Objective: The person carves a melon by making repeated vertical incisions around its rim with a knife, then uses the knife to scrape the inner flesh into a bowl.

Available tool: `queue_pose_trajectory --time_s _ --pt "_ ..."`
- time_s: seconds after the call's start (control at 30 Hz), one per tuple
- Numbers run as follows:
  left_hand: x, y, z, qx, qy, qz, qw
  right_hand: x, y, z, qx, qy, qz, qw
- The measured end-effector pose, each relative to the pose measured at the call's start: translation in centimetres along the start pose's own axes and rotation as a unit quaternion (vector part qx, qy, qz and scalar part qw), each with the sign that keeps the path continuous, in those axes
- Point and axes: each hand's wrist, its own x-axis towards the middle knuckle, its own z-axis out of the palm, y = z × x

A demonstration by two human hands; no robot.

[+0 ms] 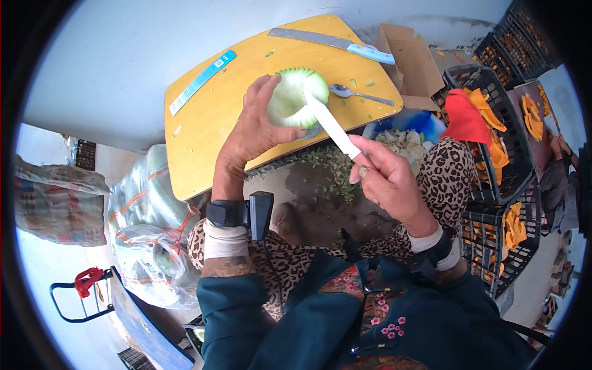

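My left hand (254, 126) grips the side of a hollowed pale green melon (288, 94), thumb along its near rim and fingers round its far left side. The melon's rim is cut in a zigzag at the top, and its pale inside faces me. In my right hand (393, 185) is a knife (334, 128) with a white blade, its tip against the right wall of the melon. Both are over the near edge of a yellow table (216, 132). Just right of the melon lies a metal spoon (364, 95).
A large blue-handled knife (333, 43) and a blue-and-white strip (202, 84) lie on the table. At right are a cardboard box (410, 68) and black crates (468, 77) with orange pieces. Plastic bags (151, 191) stand left. Another person's hand (560, 148) shows far right.
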Motion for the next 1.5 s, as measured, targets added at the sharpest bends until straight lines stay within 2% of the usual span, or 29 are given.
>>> queue_pose_trajectory --time_s 0.47,0.87,1.07,1.17,1.27,1.5 --pt "0.3 0.0 -0.3 -0.004 -0.016 -0.004 1.0 -0.4 0.4 0.3 -0.197 0.036 -0.118 0.973" --pt "0.4 0.1 -0.5 0.012 -0.031 -0.002 0.999 -0.1 0.8 0.2 -0.156 0.027 -0.11 0.981" --pt "0.4 0.2 -0.5 0.021 -0.034 -0.001 0.999 -0.2 0.2 1.2 -0.209 0.033 -0.092 0.973" --pt "0.4 0.2 -0.5 -0.005 -0.037 -0.002 0.999 0.4 1.0 2.2 -0.205 0.08 -0.161 0.962" --pt "0.4 0.1 -0.4 0.001 -0.034 0.003 0.999 1.2 0.3 2.6 -0.205 0.072 -0.148 0.965" --pt "0.6 -0.4 -0.5 0.002 -0.031 0.015 0.999 2.3 0.8 3.3 -0.246 0.087 -0.19 0.947"
